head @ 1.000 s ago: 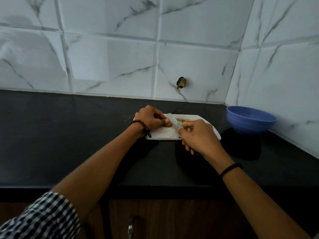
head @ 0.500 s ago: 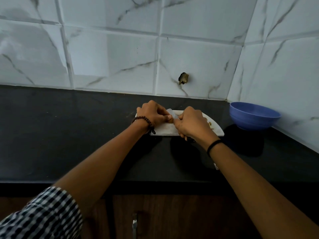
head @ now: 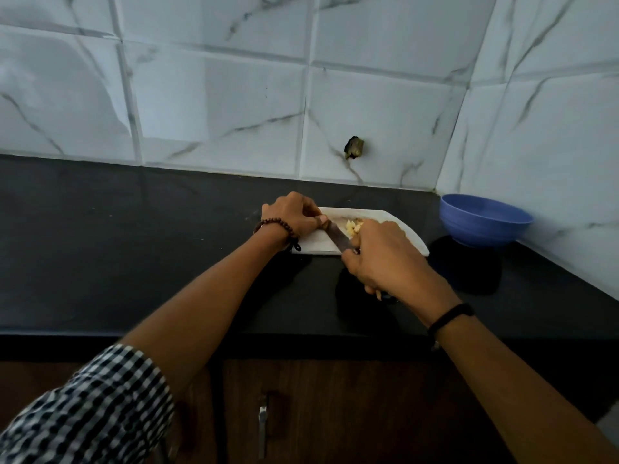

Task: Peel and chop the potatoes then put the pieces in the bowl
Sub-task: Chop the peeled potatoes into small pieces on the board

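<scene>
A white chopping board lies on the black counter near the back wall. My left hand rests curled at the board's left end, fingertips pinched on a potato piece that is mostly hidden. My right hand grips a knife whose blade slants across the board right next to the left fingertips. Pale yellow potato pieces lie in a small heap just right of the blade, partly hidden by the right hand. A blue bowl stands to the right of the board in the counter's corner; its inside is out of sight.
White marble-look tiles cover the back and right walls, with a small dark hole in the back wall above the board. The black counter stretches left. Below its front edge is a wooden cabinet with a metal handle.
My right hand has drawn back toward me, uncovering the knife blade and the potato pieces. The left hand stays at the board's left end. The camera has tilted slightly.
</scene>
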Action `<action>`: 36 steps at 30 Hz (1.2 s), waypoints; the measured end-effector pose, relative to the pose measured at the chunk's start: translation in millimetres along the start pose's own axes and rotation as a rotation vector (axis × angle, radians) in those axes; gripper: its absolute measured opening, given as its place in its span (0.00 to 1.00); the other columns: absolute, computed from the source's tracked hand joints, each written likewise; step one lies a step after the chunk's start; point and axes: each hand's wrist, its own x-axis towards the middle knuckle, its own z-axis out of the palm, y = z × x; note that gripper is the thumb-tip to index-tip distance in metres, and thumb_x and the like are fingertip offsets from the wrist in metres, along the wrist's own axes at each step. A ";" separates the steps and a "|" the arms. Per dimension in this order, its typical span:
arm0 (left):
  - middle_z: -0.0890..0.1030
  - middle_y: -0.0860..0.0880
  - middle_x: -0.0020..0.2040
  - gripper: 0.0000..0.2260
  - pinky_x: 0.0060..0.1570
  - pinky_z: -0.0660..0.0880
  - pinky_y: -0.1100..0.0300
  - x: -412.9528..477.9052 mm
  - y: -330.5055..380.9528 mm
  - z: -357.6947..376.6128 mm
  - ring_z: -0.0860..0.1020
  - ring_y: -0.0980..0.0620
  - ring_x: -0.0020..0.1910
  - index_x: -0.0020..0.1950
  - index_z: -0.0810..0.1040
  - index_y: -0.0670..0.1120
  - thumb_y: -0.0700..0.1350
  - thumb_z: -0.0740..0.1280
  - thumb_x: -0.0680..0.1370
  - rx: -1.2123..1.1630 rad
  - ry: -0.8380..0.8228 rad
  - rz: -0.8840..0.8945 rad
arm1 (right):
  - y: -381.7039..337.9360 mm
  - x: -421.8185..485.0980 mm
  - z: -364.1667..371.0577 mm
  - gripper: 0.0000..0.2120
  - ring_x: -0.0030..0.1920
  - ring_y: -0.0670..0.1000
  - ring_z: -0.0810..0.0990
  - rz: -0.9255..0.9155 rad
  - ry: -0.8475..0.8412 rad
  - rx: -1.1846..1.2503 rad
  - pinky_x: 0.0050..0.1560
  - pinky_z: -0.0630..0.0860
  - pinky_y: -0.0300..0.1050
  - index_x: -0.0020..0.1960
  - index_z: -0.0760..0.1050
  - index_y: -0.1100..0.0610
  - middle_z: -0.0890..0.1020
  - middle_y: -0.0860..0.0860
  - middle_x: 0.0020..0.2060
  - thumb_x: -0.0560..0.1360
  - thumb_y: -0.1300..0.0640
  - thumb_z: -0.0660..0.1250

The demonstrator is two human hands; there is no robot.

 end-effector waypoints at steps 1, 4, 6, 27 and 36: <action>0.82 0.55 0.52 0.07 0.65 0.64 0.48 -0.4 0.0 -0.3 0.77 0.52 0.58 0.48 0.82 0.57 0.57 0.69 0.74 0.001 -0.011 -0.001 | 2.5 -2.4 -3.6 0.07 0.19 0.46 0.74 0.005 -0.022 0.015 0.27 0.77 0.43 0.50 0.75 0.57 0.81 0.54 0.32 0.80 0.54 0.64; 0.81 0.57 0.53 0.05 0.65 0.63 0.47 -1.2 0.6 -1.2 0.76 0.53 0.57 0.48 0.80 0.58 0.55 0.68 0.75 -0.012 -0.046 0.013 | 9.5 -9.0 -13.5 0.11 0.17 0.44 0.73 0.038 -0.054 0.137 0.22 0.73 0.38 0.57 0.78 0.55 0.82 0.54 0.30 0.81 0.49 0.64; 0.81 0.58 0.54 0.05 0.65 0.62 0.46 -2.1 1.7 -2.2 0.76 0.54 0.57 0.51 0.80 0.60 0.54 0.67 0.76 -0.001 -0.074 0.035 | 14.5 -11.5 -17.5 0.14 0.17 0.43 0.73 0.050 -0.009 0.176 0.21 0.71 0.36 0.61 0.78 0.55 0.82 0.54 0.30 0.81 0.48 0.63; 0.81 0.56 0.54 0.03 0.64 0.68 0.46 6.4 -9.0 -9.4 0.78 0.52 0.57 0.48 0.79 0.55 0.49 0.65 0.78 0.039 0.022 0.098 | -10.6 94.7 25.7 0.05 0.21 0.44 0.74 0.135 0.123 0.395 0.19 0.65 0.35 0.49 0.76 0.62 0.83 0.56 0.39 0.73 0.65 0.68; 0.80 0.60 0.43 0.07 0.61 0.70 0.48 -1.4 9.5 -1.0 0.75 0.58 0.44 0.46 0.81 0.57 0.58 0.71 0.73 0.020 -0.071 0.277 | 10.9 59.7 -0.8 0.13 0.17 0.47 0.71 0.167 0.160 0.446 0.18 0.65 0.34 0.44 0.81 0.65 0.82 0.56 0.28 0.77 0.57 0.62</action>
